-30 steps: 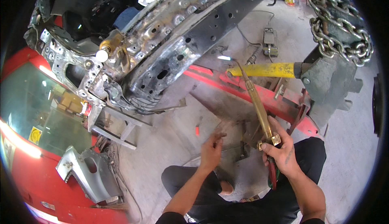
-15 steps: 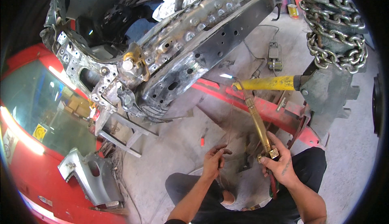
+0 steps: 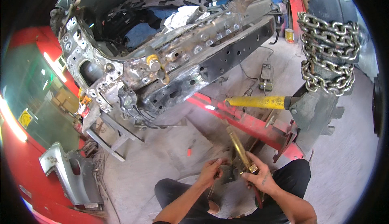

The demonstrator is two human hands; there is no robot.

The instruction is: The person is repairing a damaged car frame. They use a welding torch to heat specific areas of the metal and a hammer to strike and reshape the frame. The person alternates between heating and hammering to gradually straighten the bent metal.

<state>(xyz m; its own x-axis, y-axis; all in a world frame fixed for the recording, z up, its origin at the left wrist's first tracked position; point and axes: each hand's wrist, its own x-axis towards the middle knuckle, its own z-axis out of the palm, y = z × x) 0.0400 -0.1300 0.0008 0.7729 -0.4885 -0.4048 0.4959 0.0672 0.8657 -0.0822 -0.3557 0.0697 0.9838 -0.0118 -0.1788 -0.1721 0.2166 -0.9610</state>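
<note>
My right hand (image 3: pixel 259 177) is closed around the valve end of a brass gas torch (image 3: pixel 238 143), and a reddish hose hangs below it. A small bluish-white flame (image 3: pixel 210 107) shows ahead of the torch's blurred tip, in front of a red metal beam. To the left, my left hand (image 3: pixel 209 172) is closed in a pinch on a thin copper-coloured rod (image 3: pixel 210 191); its lower end shows beneath the fingers. Ahead of both hands lies a stripped car front with a black bumper beam (image 3: pixel 219 64); neither hand touches it.
A yellow hydraulic ram (image 3: pixel 257 102) joins a grey steel arm wrapped in heavy chain (image 3: pixel 328 54) at right. A foot pedal (image 3: pixel 266 77) rests on the floor. At left are a silver fender (image 3: pixel 73 175), a metal stand (image 3: pixel 115 137) and a red car (image 3: pixel 28 175).
The whole view has shifted, with the ram and chain now lower. The torch has come nearer my body and leftward. The rod, earlier visible rising above my left hand, hardly shows there now.
</note>
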